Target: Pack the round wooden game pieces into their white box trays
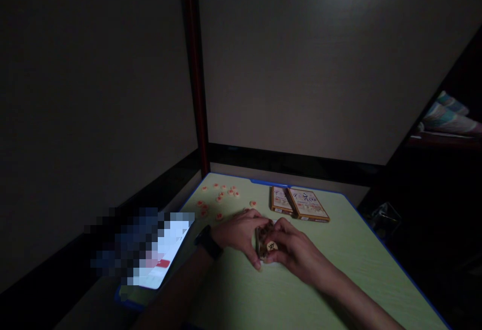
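My left hand (239, 233) and my right hand (295, 249) meet over the pale green table (350, 269), both curled around a small stack of round wooden game pieces (265, 242). One disc with a dark character on its face shows between my right fingers. A dark watch sits on my left wrist (208, 241). Both hands are closed on the stack.
Several loose round pieces (220, 197) with red marks lie scattered at the far left of the table. Two orange boxes (299, 203) lie side by side at the far edge. A lit phone (165, 252) rests at the left edge. A red post stands behind; the room is dim.
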Demonstrator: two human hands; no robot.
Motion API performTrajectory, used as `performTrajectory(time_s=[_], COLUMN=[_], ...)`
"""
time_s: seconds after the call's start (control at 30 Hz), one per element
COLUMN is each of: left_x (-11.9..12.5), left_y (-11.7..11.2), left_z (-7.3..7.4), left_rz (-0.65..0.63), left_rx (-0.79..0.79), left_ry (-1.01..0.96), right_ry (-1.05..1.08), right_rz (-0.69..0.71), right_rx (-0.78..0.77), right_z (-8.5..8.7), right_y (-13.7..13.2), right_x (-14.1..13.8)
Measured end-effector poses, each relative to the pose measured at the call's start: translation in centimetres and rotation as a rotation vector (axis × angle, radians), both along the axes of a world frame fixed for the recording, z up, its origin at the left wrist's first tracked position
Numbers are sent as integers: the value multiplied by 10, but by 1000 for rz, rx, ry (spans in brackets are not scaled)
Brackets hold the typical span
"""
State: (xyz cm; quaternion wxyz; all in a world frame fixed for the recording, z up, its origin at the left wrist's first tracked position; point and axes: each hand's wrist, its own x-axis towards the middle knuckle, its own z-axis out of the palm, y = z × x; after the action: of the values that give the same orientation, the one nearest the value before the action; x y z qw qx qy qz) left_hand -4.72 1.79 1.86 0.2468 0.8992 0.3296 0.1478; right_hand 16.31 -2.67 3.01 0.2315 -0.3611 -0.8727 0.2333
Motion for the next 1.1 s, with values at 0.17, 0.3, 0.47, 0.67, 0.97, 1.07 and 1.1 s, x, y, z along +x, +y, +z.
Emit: performTrajectory(time_s=[0.17, 0.3, 0.47, 0.67, 0.97, 1.07, 1.1], left_x=[-1, -2, -2, -1, -3, -3, -3], left_y=[-1, 0, 1, 2, 4, 4, 4], left_z=[1, -1, -4, -5, -10, -9, -8], left_rz=[13, 14, 18, 25, 13, 11, 11], left_rx=[-7, 14, 9, 7, 8, 3, 1], left_ry=[13, 12, -4, 12, -18, -22, -24], right_ry=[-5, -37, -80, -77, -95, -107, -116], right_rz=[30, -22, -75, -45, -51, -27, -20], right_rx=[-85, -108, -119, -113, -80, -18, 1], right_z=[-7, -12, -12, -13, -14, -13, -12], right_y=[0, 0, 0, -1, -1, -3, -4], right_x=[-9, -11, -11, -11, -8, -6, -6])
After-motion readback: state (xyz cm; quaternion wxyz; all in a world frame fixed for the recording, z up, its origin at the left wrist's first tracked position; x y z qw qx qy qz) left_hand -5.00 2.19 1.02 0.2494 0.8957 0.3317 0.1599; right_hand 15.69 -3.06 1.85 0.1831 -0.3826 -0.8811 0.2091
